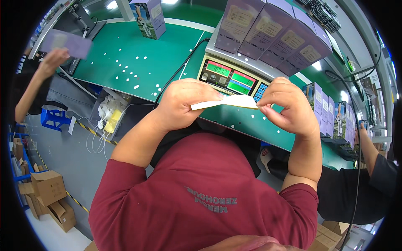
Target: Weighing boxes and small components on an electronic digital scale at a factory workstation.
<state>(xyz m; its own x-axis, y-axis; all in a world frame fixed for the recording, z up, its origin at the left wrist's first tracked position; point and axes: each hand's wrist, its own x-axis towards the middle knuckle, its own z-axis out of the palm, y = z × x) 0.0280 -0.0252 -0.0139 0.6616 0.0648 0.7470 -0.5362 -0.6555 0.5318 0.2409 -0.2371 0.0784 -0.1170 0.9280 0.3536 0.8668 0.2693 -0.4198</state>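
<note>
Both my hands are closed on a thin, pale strip like a small pad of paper or labels [232,101], white on top with a yellowish lower edge. My left hand [182,100] grips its left end with the thumb along the top. At the other end, my right hand [291,106] pinches the corner between thumb and fingers. The strip hangs in front of a counting scale [215,78] with lit green displays and a keypad. On the scale's platform stand several lilac boxes [237,23] in a row.
Another lilac box [150,19] stands on the green table [106,44], which is dotted with white round bits. More boxes [322,111] line the right. A person at left holds a lilac box [69,44]; another person's arm [368,146] shows at right. A black cable [178,75] crosses the table.
</note>
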